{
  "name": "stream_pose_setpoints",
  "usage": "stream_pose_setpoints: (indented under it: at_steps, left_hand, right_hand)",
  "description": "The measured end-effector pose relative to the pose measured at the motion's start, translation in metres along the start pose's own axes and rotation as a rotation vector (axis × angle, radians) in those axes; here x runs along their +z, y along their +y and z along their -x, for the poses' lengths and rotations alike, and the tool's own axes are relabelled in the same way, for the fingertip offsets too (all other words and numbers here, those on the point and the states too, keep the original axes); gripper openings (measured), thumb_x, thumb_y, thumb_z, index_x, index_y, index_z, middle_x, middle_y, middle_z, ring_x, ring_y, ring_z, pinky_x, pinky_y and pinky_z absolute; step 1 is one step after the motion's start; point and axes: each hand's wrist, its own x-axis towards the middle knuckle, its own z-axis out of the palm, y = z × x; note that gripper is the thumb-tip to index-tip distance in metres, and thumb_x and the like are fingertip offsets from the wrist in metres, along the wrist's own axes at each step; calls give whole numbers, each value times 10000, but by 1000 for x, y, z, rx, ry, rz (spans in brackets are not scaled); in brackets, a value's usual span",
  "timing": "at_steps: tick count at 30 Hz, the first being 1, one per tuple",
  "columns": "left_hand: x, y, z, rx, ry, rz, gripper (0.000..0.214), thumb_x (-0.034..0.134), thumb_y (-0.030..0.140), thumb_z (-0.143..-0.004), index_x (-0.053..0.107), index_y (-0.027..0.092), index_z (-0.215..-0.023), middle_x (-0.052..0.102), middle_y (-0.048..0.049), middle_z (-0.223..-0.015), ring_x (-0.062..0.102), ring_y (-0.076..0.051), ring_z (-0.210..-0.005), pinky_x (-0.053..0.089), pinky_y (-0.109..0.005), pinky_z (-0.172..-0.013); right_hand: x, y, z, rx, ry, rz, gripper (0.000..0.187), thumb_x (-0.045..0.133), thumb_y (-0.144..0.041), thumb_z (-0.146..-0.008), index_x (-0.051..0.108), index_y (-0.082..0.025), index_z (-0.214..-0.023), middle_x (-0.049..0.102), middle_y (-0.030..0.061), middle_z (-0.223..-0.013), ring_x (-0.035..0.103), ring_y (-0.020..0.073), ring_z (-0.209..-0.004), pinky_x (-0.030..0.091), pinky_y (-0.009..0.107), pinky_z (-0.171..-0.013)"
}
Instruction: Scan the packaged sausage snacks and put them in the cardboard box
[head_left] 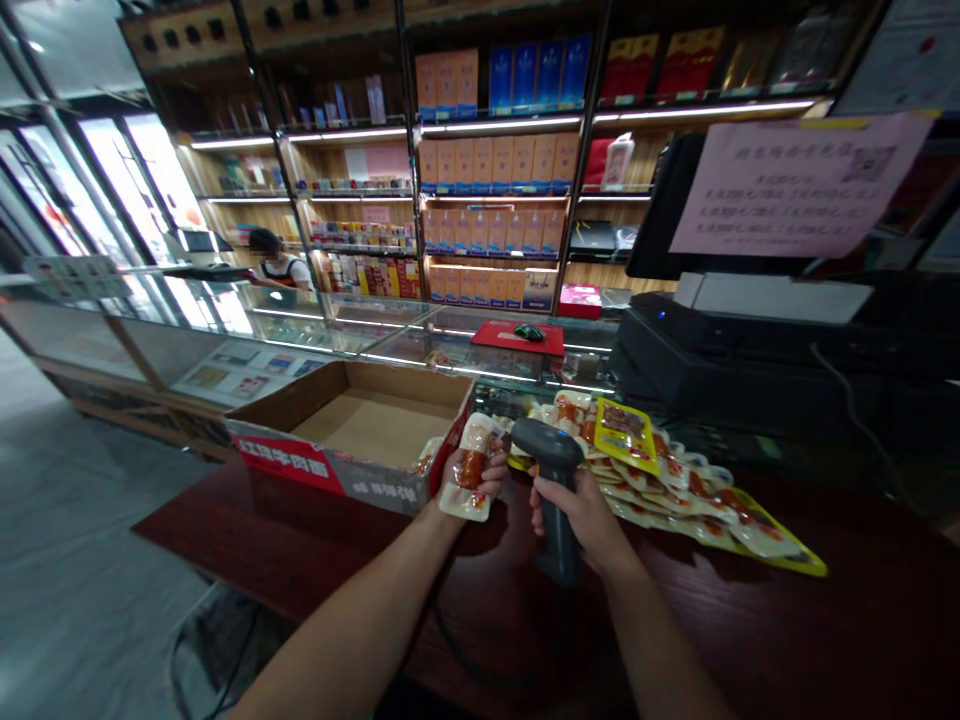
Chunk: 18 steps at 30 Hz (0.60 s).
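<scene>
My left hand [491, 468] is closed around a sealed snack packet [472, 468], cream-coloured with a reddish-brown food piece showing through. My right hand [577, 505] grips the handle of a dark grey barcode scanner [551, 455], its head turned toward the packet. The two are apart by a small gap. Just left of my left hand stands an open cardboard box [386, 490] with a red and grey printed front; a similar packet [426, 455] lies inside at its right end. Beyond the scanner, to the right, is a heap of packets [675, 490], some with yellow edges.
The dark red table [285, 560] meets a glass display counter [360, 325]. A monitor with a pink paper sign [795, 190] stands at the right. A mouse [529, 332] rests on a red mat [487, 338]. Behind are stocked shelves, and a person [279, 265] sits at the far left.
</scene>
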Motion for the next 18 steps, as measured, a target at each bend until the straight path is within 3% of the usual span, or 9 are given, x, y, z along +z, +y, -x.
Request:
stream_pose_setpoints:
  at_steps: [5,11,18]
  left_hand:
    - [5,-1,1,32,43,49,212,494,340,-696,469,162,-810,344,-6,-681,216,-58,-463,188,-130,-315]
    - [-4,-1,-1,22,56,98,264,528,374,-664,349,181,-662,234,34,-620,201,-44,-449,177,-107,-304]
    - [-9,-2,-1,14,56,118,283,486,432,-710,401,165,-753,295,18,-626,256,-50,-464,212,-106,-325]
  right_hand:
    - [0,1,0,21,26,47,252,660,-341,-642,569,-155,-785,571,-40,-515,530,116,-398,458,237,-388]
    - [3,7,-3,34,9,86,222,633,-338,-672,570,-148,-767,569,-35,-515,525,106,-389,447,221,-381]
    - [4,10,-3,24,-9,89,184,625,-324,-679,552,-155,-686,560,-37,-497,512,102,-372,437,220,-371]
